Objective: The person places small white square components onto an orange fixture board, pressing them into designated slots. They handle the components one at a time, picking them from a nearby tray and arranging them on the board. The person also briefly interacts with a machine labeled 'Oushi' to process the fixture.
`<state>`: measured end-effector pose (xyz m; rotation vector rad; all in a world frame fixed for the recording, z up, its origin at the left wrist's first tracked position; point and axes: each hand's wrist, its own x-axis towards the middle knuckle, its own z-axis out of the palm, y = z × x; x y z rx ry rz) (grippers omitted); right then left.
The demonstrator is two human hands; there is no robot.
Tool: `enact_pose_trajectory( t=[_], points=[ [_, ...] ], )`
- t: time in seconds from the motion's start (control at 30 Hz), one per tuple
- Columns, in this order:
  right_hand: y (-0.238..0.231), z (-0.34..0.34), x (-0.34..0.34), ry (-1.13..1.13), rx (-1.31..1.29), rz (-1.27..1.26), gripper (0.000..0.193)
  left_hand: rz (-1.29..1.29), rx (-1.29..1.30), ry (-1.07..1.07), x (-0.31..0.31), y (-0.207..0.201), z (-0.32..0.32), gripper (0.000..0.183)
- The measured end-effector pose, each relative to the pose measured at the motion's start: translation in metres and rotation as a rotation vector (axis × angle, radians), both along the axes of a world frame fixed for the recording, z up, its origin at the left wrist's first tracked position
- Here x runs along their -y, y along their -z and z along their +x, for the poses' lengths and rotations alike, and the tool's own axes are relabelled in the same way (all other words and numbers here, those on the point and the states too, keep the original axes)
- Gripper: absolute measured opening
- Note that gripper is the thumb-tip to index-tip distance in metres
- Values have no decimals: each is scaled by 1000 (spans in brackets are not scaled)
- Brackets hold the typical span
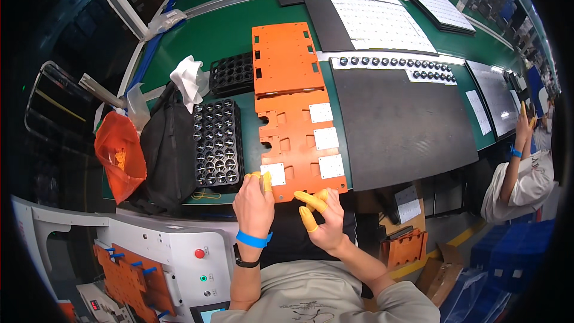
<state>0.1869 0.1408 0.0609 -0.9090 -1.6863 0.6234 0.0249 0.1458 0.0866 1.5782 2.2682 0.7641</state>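
Note:
An orange hinged fixture (299, 143) lies in front of me, its orange lid (286, 60) folded back on the far side. Three white square plates, among them the middle one (326, 138), sit along its right side. A similar white square plate (275, 173) is at its near left corner. My left hand (253, 206), yellow covers on its fingertips, is closed at that plate's left edge, finger and thumb against it. By the fixture's near right edge is my right hand (326, 221), also with yellow finger covers; its thumb and fingers are apart and hold nothing.
Left of the fixture stands a black tray (216, 143) of round black parts, with another black tray (232, 75) behind. A dark board (406, 125) with round black parts along its top lies right. A black bag (167, 149) and orange bag (119, 155) are far left. Another person (520, 173) works at right.

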Motion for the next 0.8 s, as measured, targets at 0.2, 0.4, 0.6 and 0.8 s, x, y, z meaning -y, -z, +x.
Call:
enact_pose_trajectory(
  t=[0.2, 0.4, 0.6, 0.8],
  points=[
    [-2, 2, 2, -1, 5, 3, 28, 21, 108, -45, 8, -2, 5, 28],
    [-5, 0, 0, -8, 14, 1, 29, 111, 299, -68, 41, 4, 9, 32],
    [-28, -18, -16, -37, 18, 14, 27, 165, 422, 112, 77, 18, -5, 56],
    [-57, -98, -61, -207, 58, -71, 31, 100, 1276, 13, 112, 36, -35, 52]
  ],
)
